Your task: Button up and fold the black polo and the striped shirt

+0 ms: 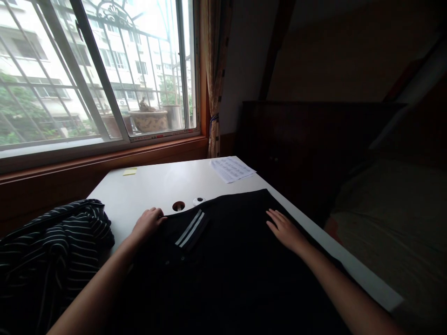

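Note:
A black polo shirt [230, 260] is spread over the near part of the white table [160, 179]. Two pale stripes mark its dark collar, and small buttons show just below. At the shirt's upper left edge, my left hand [149, 222] has its fingers curled over the cloth, closed on it. My right hand [284, 230] lies on the right side of the shirt, fingers stretched out and slightly apart, holding nothing. The shirt's lower part runs out of the picture and is too dark to make out in detail.
A crumpled black-and-white striped garment [59, 251] is heaped at the left. Printed sheets [232, 170] lie at the table's far right corner, yellow notes [130, 171] at the far left. A round hole [178, 206] and a white round cap [199, 201] sit beyond the shirt.

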Available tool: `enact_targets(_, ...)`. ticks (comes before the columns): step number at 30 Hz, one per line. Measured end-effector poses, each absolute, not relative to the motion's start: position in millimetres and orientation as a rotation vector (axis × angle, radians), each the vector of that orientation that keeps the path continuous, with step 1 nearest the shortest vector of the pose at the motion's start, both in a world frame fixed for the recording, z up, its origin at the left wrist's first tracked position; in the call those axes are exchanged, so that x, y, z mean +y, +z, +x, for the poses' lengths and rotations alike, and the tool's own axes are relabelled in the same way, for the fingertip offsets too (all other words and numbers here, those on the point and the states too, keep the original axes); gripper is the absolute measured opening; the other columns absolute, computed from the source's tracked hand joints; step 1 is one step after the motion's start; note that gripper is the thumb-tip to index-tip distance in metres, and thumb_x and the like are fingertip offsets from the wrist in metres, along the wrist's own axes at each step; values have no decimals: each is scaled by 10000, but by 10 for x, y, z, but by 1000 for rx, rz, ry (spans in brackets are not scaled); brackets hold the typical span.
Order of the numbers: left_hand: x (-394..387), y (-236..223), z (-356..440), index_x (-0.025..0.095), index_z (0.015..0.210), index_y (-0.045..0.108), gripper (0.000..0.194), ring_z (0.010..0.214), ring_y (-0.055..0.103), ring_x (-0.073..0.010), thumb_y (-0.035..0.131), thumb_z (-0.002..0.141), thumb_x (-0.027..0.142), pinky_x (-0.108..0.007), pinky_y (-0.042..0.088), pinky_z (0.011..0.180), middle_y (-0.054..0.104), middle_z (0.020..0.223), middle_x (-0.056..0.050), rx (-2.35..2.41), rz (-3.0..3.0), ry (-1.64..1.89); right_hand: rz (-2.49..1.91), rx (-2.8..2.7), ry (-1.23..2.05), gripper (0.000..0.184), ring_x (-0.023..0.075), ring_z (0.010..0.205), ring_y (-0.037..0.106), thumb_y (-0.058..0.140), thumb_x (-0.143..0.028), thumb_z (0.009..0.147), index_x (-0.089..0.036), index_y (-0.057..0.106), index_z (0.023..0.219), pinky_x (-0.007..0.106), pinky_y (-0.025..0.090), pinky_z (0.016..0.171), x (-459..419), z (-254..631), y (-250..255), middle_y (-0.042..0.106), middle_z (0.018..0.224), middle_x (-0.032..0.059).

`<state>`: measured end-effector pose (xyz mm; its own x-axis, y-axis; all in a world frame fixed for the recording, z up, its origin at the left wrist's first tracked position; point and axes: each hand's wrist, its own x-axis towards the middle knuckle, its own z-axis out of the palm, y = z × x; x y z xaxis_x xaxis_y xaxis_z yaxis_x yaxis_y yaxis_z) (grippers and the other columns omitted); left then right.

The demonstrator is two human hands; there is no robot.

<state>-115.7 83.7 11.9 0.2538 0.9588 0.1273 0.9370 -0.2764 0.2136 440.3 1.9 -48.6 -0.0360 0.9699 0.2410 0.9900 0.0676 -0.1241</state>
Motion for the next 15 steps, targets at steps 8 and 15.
enact_targets(8,952,120,-1206,179,903,627,215,900,605,-231,540,887,375,-304,459,773,644,965,-87,1738,2323,379,-2117,-2027,-209,471,263,1313,452,380,-390,981,-185,544,1372,381,358,1111,737,4068,-285,513,1433,88)
enact_targets(15,935,95,-1272,184,892,614,213,890,611,-230,523,879,377,-298,457,756,643,964,-83,1732,2251,435,-2283,-1879,-281,401,303,1163,537,377,-274,968,-152,609,1272,429,426,965,1217,4199,-168,577,1309,159)
